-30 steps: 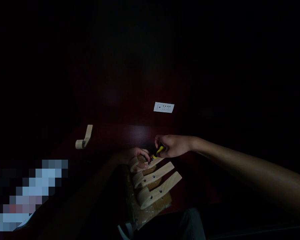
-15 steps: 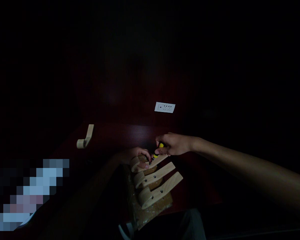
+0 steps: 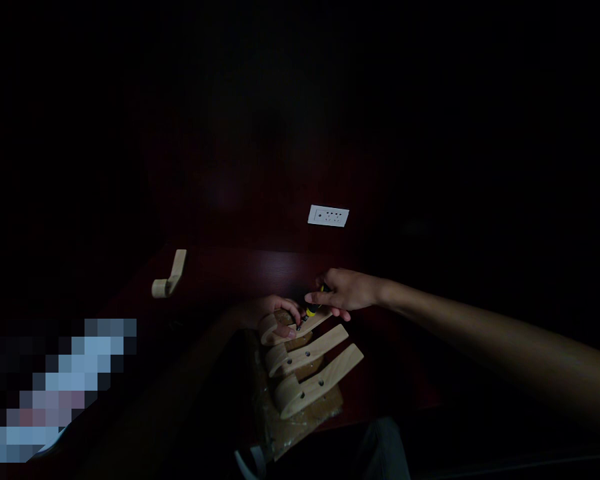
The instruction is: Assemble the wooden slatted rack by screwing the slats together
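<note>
In my right hand [image 3: 349, 289] is a screwdriver [image 3: 311, 311] with a yellow and black handle, its shaft slanting down to the far wooden hook [image 3: 310, 324]. My left hand [image 3: 281, 312] is closed round that hook's curled end, thumb on the near side and fingers on the far side, close to the screwdriver tip. Whether a screw sits under the tip is too small to tell. Nearer to me lie a middle wooden hook [image 3: 325, 342] and a near wooden hook [image 3: 333, 380], each with two holes. All three rest side by side on a brown board [image 3: 307, 430].
A separate wooden hook [image 3: 177, 270] lies on the dark red table [image 3: 275, 263] at the left. A white socket plate [image 3: 329, 215] is on the surface behind. At lower left is a pixelated bright patch [image 3: 75, 380]. My knee [image 3: 387, 450] shows below the table edge.
The fingers of my right hand have shifted on the screwdriver handle, some now loosened and stretched out. My left hand and the wooden hooks stay in place; the view has drifted slightly.
</note>
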`<state>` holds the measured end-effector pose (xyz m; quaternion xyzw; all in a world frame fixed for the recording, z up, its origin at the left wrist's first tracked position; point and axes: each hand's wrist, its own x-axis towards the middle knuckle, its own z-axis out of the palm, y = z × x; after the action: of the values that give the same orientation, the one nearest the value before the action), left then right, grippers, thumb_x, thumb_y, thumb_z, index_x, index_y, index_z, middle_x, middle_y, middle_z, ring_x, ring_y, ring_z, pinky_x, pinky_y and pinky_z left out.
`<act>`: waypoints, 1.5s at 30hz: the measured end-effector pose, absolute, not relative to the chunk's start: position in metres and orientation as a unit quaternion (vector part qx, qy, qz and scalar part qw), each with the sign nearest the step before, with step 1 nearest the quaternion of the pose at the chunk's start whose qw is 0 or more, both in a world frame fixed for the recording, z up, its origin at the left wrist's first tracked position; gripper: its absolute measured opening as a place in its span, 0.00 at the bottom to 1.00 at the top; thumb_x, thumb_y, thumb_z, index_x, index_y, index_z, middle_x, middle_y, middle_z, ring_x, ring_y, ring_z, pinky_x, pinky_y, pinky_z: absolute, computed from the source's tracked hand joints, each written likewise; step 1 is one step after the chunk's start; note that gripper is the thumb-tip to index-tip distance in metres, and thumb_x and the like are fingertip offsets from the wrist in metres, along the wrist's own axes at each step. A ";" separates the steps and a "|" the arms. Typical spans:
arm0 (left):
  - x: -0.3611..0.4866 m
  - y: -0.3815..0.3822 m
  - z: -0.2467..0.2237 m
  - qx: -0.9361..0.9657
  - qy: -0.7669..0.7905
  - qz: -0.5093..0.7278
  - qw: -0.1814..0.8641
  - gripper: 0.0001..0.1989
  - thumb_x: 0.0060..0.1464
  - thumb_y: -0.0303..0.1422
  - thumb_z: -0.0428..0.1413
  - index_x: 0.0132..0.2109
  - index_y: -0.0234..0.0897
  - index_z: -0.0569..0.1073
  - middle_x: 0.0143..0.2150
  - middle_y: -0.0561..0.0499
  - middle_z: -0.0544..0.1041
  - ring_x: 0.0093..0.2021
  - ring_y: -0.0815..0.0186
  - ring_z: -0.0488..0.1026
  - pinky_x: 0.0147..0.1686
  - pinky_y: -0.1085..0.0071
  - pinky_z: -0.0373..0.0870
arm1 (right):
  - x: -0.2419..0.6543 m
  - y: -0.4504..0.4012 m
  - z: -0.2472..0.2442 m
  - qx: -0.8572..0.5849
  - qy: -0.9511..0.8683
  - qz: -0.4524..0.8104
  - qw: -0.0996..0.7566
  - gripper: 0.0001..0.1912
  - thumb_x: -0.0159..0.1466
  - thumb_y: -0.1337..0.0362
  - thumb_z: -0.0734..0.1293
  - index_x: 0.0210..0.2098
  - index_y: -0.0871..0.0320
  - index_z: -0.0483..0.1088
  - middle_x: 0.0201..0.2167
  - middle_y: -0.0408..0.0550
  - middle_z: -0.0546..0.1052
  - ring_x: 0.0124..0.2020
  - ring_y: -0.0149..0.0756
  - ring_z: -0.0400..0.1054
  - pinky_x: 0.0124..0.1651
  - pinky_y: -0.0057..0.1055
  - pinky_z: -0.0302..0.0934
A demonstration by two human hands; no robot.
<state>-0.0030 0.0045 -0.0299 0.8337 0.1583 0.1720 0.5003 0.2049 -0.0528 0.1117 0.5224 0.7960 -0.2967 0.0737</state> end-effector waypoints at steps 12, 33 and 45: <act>-0.003 0.007 -0.035 0.828 0.130 0.185 0.514 0.12 0.46 0.34 0.65 0.40 0.36 0.78 0.50 0.47 0.73 0.51 0.58 0.70 0.54 0.66 0.62 | 0.212 -0.052 0.116 0.433 0.854 -0.283 0.056 0.11 0.61 0.64 0.65 0.41 0.59 0.60 0.27 0.40 0.68 0.25 0.28 0.63 0.26 0.23 0.56; -0.003 0.007 -0.035 0.833 0.153 0.176 0.502 0.13 0.47 0.35 0.65 0.42 0.37 0.78 0.48 0.47 0.73 0.49 0.59 0.70 0.52 0.66 0.63 | 0.206 -0.053 0.117 0.480 0.843 -0.206 0.127 0.27 0.64 0.42 0.58 0.29 0.60 0.69 0.18 0.43 0.69 0.18 0.27 0.60 0.24 0.26 0.52; -0.003 0.011 -0.040 0.836 0.169 0.174 0.492 0.16 0.43 0.36 0.66 0.41 0.36 0.79 0.55 0.45 0.70 0.54 0.55 0.68 0.56 0.65 0.60 | 0.208 -0.058 0.123 0.451 0.866 -0.179 0.122 0.18 0.59 0.59 0.67 0.45 0.63 0.66 0.33 0.48 0.73 0.29 0.31 0.64 0.28 0.24 0.55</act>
<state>-0.0028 0.0108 -0.0403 0.8365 0.1688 0.1735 0.4916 0.2081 -0.0583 0.1232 0.4507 0.8658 -0.1794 0.1225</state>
